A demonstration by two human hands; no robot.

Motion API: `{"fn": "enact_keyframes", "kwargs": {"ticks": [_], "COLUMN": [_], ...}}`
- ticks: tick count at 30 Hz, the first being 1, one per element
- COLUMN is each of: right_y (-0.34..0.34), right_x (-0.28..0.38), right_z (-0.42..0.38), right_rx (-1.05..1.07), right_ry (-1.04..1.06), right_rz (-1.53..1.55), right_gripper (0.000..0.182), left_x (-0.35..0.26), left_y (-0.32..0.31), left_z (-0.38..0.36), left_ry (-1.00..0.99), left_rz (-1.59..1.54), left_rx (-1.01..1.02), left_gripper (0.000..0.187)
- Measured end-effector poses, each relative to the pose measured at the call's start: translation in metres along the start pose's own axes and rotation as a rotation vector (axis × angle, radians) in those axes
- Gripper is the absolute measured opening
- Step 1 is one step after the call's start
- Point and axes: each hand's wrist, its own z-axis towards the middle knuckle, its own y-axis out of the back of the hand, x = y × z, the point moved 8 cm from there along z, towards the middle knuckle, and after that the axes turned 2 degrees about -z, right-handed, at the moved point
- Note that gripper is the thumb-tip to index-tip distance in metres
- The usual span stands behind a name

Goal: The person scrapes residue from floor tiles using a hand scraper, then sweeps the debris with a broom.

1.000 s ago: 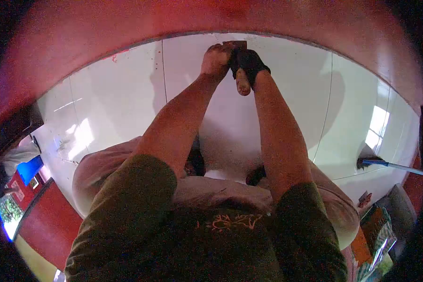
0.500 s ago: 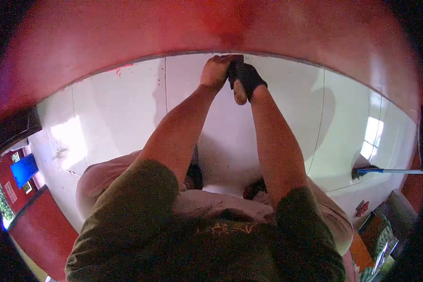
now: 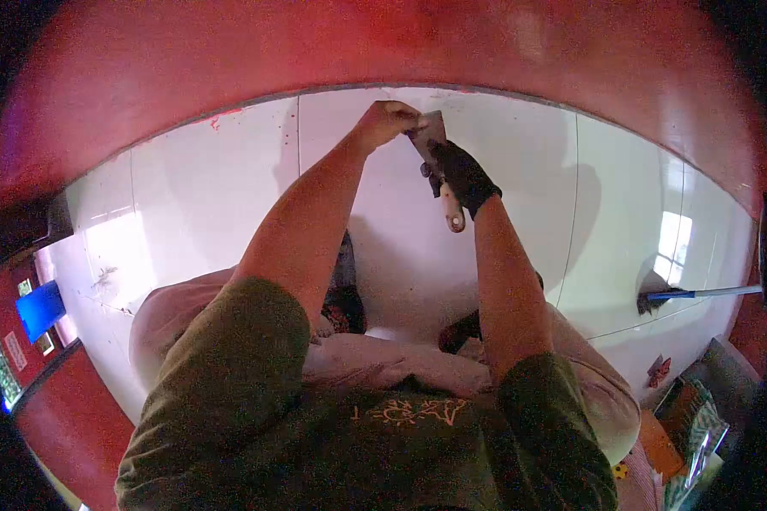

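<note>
My right hand (image 3: 466, 175), in a black glove, is closed around a putty knife (image 3: 433, 132) with a flat metal blade and a pale handle. The handle's end sticks out below the glove, towards me. My bare left hand (image 3: 385, 124) is at the far end of the blade, its fingertips pinched against the corner. Both hands are above the white tiled floor (image 3: 520, 162), close to the foot of the red wall (image 3: 383, 51).
Red marks (image 3: 216, 122) lie by the wall's base on the left. A broom (image 3: 699, 294) with a blue handle lies to the right. Bags and a grey box (image 3: 729, 366) stand at lower right. A blue panel (image 3: 41, 311) shows at far left.
Both hands have drawn back from the wall's base. The putty knife has come into plain view with its blade up, and the right hand has moved lower and slightly right.
</note>
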Motion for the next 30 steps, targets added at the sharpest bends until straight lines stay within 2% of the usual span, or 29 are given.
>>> {"fn": "enact_keyframes", "kwargs": {"ticks": [2,4,5,7,8,10,11,13,14,16,17,19,20,22,23,25,27,30], "right_y": [-0.002,-0.004,-0.001,0.000,0.001,-0.013,-0.017,-0.026,-0.032,-0.039,-0.041,-0.042,-0.040,-0.041,-0.043,-0.038,-0.038,-0.038], "right_x": [-0.001,-0.004,-0.012,-0.023,-0.028,-0.033,-0.035,-0.032,-0.035,-0.034,-0.038,-0.048,-0.053,-0.050,-0.046,-0.045,-0.044,-0.031], "right_z": [-0.002,-0.001,0.003,0.010,0.013,0.012,0.012,0.008,0.013,0.016,0.016,0.023,0.025,0.019,0.018,0.014,0.010,0.008], "right_rx": [0.010,0.027,0.028,0.112,0.113,0.226,0.229,0.162,0.224,0.193,0.160,0.151,0.109,0.002,0.000,-0.033,-0.036,-0.102], "right_ry": [-0.009,0.024,0.027,0.095,0.096,0.010,0.008,-0.010,0.017,-0.008,-0.042,-0.021,-0.033,-0.063,-0.071,-0.084,-0.115,-0.139], "right_rz": [-0.001,0.093,0.092,0.212,0.210,0.436,0.434,0.332,0.367,0.435,0.505,0.554,0.574,0.590,0.587,0.449,0.427,0.349], "right_gripper": [0.026,0.023,0.023,0.026,0.026,0.024,0.024,0.023,0.025,0.025,0.026,0.028,0.028,0.031,0.031,0.030,0.028,0.024], "left_x": [0.017,0.033,0.035,0.017,0.014,0.001,0.001,-0.004,-0.003,-0.017,-0.004,-0.013,-0.020,-0.034,-0.028,-0.027,-0.015,-0.002], "left_y": [-0.003,0.012,0.014,0.055,0.056,0.066,0.068,0.063,0.071,0.036,0.029,0.049,0.058,0.053,0.053,0.036,0.008,-0.023], "left_z": [0.013,0.025,0.027,0.001,-0.004,-0.023,-0.027,-0.029,-0.031,-0.016,0.000,0.009,0.014,0.005,0.000,-0.035,-0.063,-0.077], "left_ry": [0.003,-0.053,-0.055,0.031,0.030,-0.075,-0.072,-0.091,-0.089,-0.637,-0.663,-0.196,-0.191,-0.567,-0.565,-0.494,-0.573,-0.794], "left_rz": [-0.008,-0.152,-0.151,0.388,0.387,0.519,0.518,0.812,0.812,1.230,1.428,1.559,1.557,1.625,1.616,1.163,1.107,0.867], "left_rx": [0.023,-0.169,-0.170,-0.709,-0.711,-0.903,-0.906,-0.808,-0.809,-0.246,0.127,0.476,0.475,0.608,0.610,0.661,0.627,0.392], "left_gripper": [0.034,0.025,0.025,0.022,0.022,0.018,0.018,0.018,0.018,0.019,0.021,0.021,0.021,0.024,0.024,0.033,0.048,0.049]}}
